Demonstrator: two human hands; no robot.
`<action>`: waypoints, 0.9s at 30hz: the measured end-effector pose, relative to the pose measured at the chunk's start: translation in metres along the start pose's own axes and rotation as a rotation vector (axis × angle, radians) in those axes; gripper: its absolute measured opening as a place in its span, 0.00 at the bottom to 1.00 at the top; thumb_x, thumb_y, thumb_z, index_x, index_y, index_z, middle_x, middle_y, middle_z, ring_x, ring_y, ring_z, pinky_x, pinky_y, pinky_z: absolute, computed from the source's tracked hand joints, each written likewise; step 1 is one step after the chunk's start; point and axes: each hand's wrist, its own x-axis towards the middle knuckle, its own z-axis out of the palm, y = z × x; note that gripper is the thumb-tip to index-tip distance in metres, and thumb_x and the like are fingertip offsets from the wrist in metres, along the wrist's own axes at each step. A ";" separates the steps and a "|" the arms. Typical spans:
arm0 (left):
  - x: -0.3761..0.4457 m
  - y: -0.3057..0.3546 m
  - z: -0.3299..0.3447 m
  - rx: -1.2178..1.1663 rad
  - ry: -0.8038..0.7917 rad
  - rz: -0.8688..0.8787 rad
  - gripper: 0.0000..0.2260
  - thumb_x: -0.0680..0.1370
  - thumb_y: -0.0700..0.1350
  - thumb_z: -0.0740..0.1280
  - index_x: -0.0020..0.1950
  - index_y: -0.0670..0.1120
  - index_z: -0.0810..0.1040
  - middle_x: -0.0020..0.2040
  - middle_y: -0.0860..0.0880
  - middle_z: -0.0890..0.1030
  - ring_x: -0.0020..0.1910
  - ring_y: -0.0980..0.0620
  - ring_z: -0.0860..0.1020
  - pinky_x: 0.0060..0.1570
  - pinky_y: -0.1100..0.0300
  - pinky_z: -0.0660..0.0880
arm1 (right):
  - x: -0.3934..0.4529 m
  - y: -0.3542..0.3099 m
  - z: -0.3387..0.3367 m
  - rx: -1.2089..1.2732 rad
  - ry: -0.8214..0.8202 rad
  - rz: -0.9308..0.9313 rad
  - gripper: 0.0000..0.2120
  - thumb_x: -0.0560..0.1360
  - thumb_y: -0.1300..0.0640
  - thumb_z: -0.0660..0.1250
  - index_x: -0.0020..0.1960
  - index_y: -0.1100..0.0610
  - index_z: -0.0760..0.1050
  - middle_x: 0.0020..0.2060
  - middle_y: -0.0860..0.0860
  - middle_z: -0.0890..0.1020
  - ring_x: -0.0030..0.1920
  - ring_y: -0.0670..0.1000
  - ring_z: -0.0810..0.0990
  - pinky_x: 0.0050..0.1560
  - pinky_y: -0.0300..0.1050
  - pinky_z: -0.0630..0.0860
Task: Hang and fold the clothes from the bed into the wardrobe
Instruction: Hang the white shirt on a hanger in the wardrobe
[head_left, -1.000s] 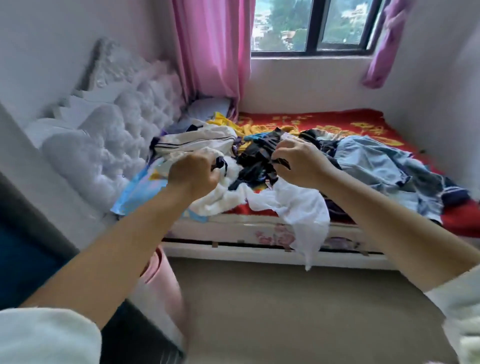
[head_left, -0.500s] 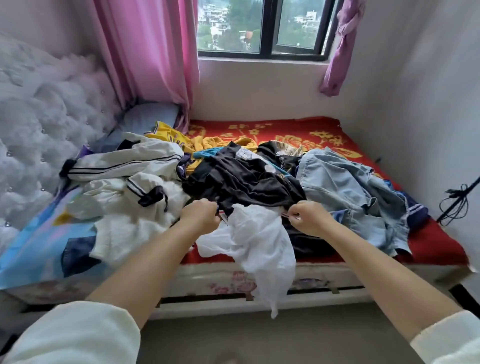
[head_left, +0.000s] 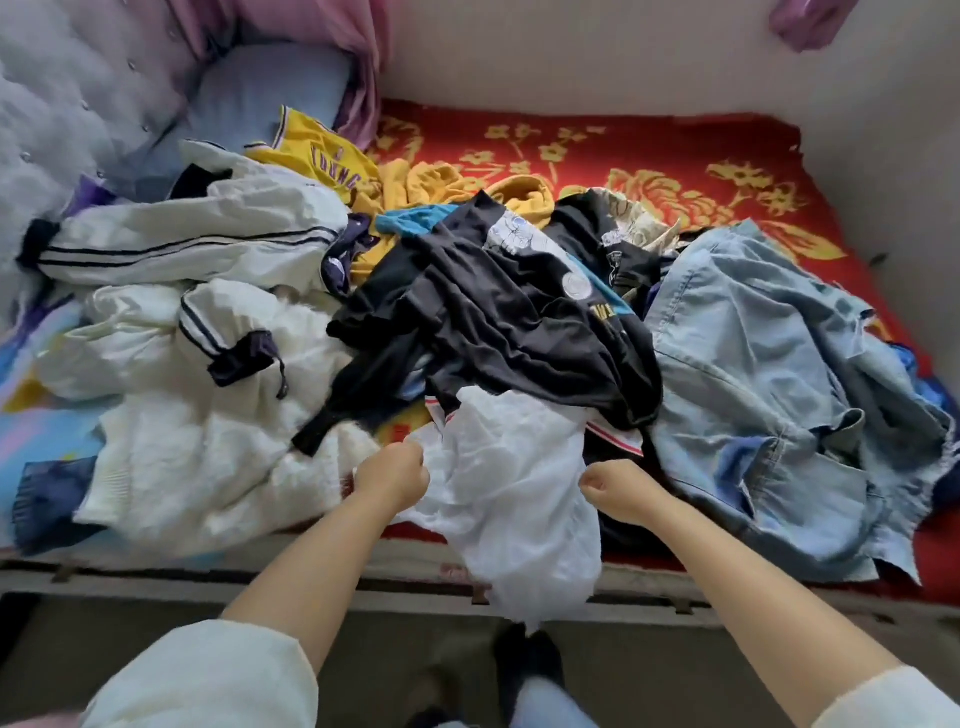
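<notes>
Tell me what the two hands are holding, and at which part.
Both hands grip the thin white garment: the left hand at its left edge, the right hand at its right edge. Its lower part hangs over the bed edge.

purple lettering "YOUNG" on yellow jersey (head_left: 322, 156), other garment prints illegible

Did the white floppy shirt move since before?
Yes. The white shirt sat up on the pile beside the black top; now both hands grip it and it hangs lower over the bed's front edge.
</notes>
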 end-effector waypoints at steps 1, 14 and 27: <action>0.009 0.002 0.004 -0.012 -0.025 -0.018 0.11 0.79 0.41 0.54 0.55 0.41 0.74 0.55 0.44 0.77 0.48 0.46 0.74 0.41 0.57 0.68 | 0.013 0.003 0.002 0.002 -0.037 -0.003 0.13 0.78 0.58 0.57 0.55 0.60 0.77 0.53 0.54 0.80 0.51 0.52 0.77 0.47 0.42 0.71; 0.107 -0.029 0.073 -0.191 -0.202 -0.331 0.19 0.76 0.38 0.57 0.67 0.43 0.67 0.64 0.44 0.71 0.61 0.44 0.71 0.50 0.54 0.71 | 0.174 -0.033 0.056 0.082 -0.106 -0.069 0.33 0.74 0.58 0.65 0.74 0.55 0.53 0.72 0.54 0.57 0.69 0.54 0.63 0.60 0.46 0.70; 0.154 -0.073 0.133 -0.355 -0.240 -0.265 0.20 0.79 0.40 0.57 0.71 0.48 0.64 0.57 0.44 0.78 0.54 0.44 0.75 0.51 0.56 0.70 | 0.196 -0.002 0.063 0.376 -0.451 0.023 0.04 0.76 0.63 0.63 0.45 0.64 0.75 0.39 0.51 0.72 0.39 0.48 0.69 0.35 0.33 0.65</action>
